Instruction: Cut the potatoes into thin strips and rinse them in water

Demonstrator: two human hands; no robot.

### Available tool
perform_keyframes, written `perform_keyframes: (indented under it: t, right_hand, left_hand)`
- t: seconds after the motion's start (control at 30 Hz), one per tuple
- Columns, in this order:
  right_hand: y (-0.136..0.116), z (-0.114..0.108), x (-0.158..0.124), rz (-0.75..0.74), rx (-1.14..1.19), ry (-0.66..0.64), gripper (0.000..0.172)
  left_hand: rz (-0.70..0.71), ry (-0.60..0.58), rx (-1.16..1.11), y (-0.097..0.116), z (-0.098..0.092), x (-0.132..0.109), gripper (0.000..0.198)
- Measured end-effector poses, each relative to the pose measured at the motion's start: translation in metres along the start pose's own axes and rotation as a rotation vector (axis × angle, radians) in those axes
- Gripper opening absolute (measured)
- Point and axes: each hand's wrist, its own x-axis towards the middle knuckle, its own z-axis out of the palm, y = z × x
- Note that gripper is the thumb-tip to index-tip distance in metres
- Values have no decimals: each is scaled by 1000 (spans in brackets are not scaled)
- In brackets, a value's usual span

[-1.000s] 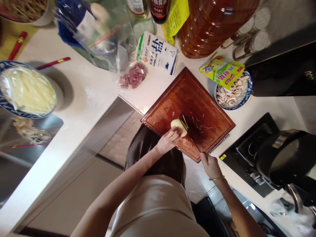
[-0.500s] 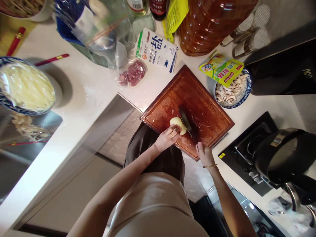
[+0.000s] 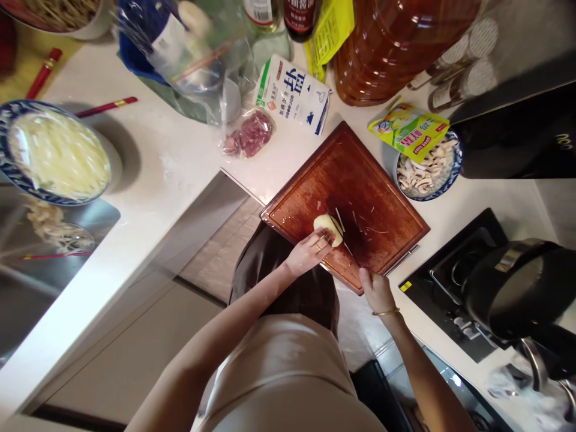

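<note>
On the near edge of the red cutting board (image 3: 360, 192) sits a pale potato piece (image 3: 327, 227) — left hand (image 3: 308, 255) fingers pressed down on it. Right hand (image 3: 375, 289), fingers wrapped shut around the knife (image 3: 344, 231) handle — blade just right of the potato piece. Bowl of sliced mushrooms (image 3: 427, 169) on the tabletop (image 3: 171, 162), far right.

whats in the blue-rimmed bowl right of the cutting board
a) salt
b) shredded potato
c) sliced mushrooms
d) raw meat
c: the bowl beside the cutting board holds pale sliced mushrooms, partly under a yellow packet; the left hand steadies a potato and the right hand grips a knife.
</note>
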Motion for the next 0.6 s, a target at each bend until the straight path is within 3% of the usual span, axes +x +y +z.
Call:
perform_keyframes:
  t: [0.27,0.4,0.6]
  right_hand:
    - [-2,25,33,44,122,30,59]
    - [0,14,24,116,266,4,63]
    - [-7,-1,6,34,165,-25,61]
  left_hand:
    - [-11,27,-32,0,0,-1,30]
    - [-66,43,-45,1,2,-4,29]
    - [-49,34,-31,-1,6,-7,31]
